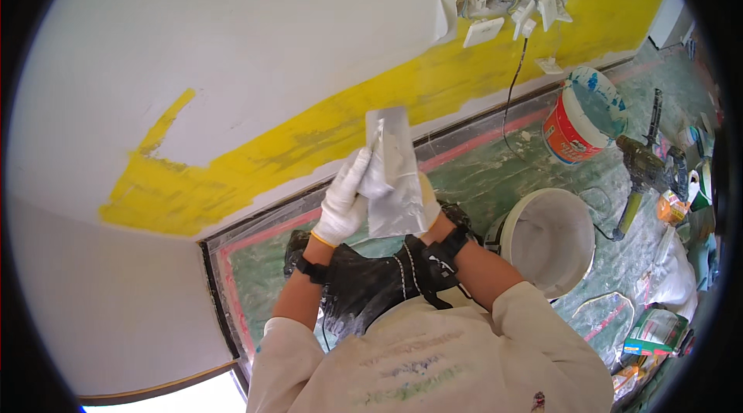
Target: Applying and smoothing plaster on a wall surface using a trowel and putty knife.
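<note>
My left hand, in a white knit glove, is closed against the left side of a flat rectangular metal trowel. Under its fingers a pale shape lies over the blade; whether this is a small scraper or a smear of filler, I cannot tell. My right hand, also gloved, grips the trowel from behind its right edge, and most of its fingers are hidden by the blade. The trowel is held up in front of my body, its face streaked with whitish filler. Beyond it is a white wall with a yellow patchy band along its lower part.
A white bucket stands right of my knees. Farther off are a red-and-white paint bucket and a power mixer. Sockets hang from a wall opening, with a black cable running down. Bags lie at the right on green floor sheeting.
</note>
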Demonstrator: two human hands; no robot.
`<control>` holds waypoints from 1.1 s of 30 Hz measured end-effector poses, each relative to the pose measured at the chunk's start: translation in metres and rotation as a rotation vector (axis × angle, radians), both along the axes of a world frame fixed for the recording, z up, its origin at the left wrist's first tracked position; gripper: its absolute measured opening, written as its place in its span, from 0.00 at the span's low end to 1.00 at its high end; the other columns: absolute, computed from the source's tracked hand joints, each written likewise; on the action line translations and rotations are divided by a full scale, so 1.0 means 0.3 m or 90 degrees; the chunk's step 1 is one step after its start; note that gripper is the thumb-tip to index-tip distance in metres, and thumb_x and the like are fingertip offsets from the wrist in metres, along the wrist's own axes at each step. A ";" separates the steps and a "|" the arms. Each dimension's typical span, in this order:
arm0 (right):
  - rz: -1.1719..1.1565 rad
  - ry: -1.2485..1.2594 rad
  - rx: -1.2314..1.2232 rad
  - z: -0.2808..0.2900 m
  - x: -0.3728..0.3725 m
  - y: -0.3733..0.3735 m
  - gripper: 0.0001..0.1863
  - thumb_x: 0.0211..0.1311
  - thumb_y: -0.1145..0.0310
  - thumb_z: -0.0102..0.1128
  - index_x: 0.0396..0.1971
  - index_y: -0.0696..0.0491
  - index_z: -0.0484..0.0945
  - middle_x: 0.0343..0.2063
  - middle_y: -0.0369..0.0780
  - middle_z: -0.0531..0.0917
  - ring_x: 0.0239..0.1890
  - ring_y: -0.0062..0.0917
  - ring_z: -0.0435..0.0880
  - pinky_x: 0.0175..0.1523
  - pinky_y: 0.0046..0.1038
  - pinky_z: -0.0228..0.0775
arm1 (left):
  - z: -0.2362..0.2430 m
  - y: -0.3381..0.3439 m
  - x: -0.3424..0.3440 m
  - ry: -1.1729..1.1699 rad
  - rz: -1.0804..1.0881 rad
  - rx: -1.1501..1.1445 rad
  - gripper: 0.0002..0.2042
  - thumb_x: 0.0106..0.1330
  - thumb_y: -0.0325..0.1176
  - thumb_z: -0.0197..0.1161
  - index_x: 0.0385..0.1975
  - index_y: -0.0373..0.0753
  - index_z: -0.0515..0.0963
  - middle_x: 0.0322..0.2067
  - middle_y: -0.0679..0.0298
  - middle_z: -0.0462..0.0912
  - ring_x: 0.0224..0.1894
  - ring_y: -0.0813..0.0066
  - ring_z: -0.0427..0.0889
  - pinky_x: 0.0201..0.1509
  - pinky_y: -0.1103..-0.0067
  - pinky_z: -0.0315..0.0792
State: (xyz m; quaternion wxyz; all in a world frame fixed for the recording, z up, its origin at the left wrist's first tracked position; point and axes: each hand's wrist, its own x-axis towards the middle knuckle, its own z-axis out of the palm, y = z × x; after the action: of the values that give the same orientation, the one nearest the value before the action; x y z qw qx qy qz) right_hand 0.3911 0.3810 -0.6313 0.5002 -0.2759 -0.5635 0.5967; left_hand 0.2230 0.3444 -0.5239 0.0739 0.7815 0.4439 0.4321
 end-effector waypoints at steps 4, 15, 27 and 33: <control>0.208 0.601 -0.542 -0.140 0.004 -0.042 0.20 0.78 0.64 0.52 0.61 0.59 0.78 0.51 0.42 0.87 0.52 0.31 0.88 0.60 0.37 0.83 | -0.135 -0.013 -0.022 0.097 0.084 -0.235 0.42 0.60 0.16 0.57 0.80 0.41 0.56 0.56 0.41 0.78 0.56 0.37 0.79 0.59 0.61 0.76; -0.167 0.583 -0.444 -0.438 0.275 0.402 0.18 0.72 0.66 0.55 0.56 0.55 0.81 0.46 0.42 0.88 0.51 0.34 0.88 0.60 0.41 0.83 | -0.181 -0.209 -0.210 -0.465 0.345 -0.655 0.25 0.62 0.19 0.59 0.62 0.36 0.71 0.29 0.64 0.78 0.25 0.81 0.77 0.25 0.83 0.71; -0.383 0.341 -0.182 -0.501 0.532 0.953 0.06 0.62 0.70 0.60 0.35 0.54 0.74 0.23 0.39 0.77 0.15 0.29 0.76 0.34 0.32 0.81 | -0.028 -0.844 -0.759 -0.659 0.533 -0.435 0.11 0.65 0.36 0.65 0.33 0.34 0.75 0.21 0.62 0.76 0.21 0.72 0.77 0.37 0.71 0.72; -0.425 0.262 -0.034 -0.396 0.058 0.771 0.09 0.65 0.78 0.62 0.42 0.54 0.75 0.31 0.35 0.78 0.24 0.22 0.80 0.29 0.27 0.78 | -0.256 -1.305 -0.885 -0.807 0.721 -0.467 0.11 0.64 0.32 0.70 0.41 0.34 0.79 0.25 0.65 0.76 0.27 0.73 0.80 0.21 0.68 0.82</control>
State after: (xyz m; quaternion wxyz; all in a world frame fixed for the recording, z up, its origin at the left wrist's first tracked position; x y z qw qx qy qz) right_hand 0.4084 0.6123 -0.7502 0.7621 -0.3315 -0.3151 0.4583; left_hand -0.0426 -0.0471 -0.6008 0.3236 -0.0073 0.7453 0.5829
